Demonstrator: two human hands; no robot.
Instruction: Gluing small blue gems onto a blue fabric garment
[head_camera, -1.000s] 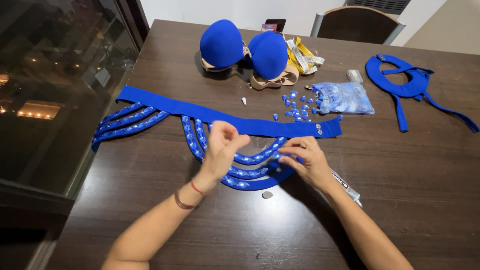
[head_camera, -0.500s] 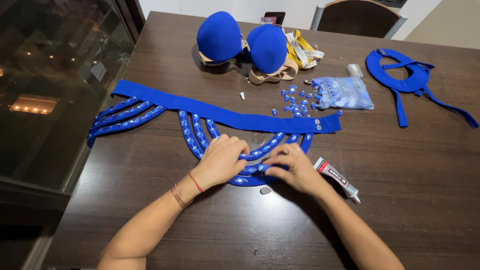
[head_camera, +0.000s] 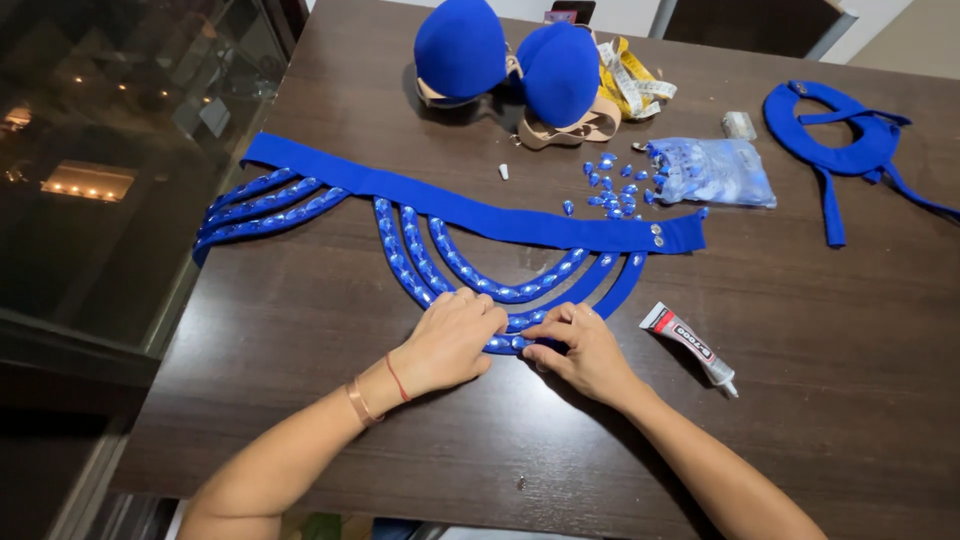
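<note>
Pressing down on the lowest gem-studded loop (head_camera: 510, 345) of the blue belt (head_camera: 470, 210) at the table's near middle, the left hand (head_camera: 450, 340) lies flat and the right hand (head_camera: 580, 350) pinches the soft, light, floppy strip, best held by its fabric edges.

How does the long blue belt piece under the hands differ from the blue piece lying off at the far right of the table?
The blue belt is a long straight band with hanging loops covered in shiny blue gems; the blue collar piece is a plain ring with trailing straps and shows no gems. The belt's lowest loop lies under the left hand and right hand; the collar piece lies untouched. Both are the same bright blue fabric, flat on the dark wooden table.
</note>
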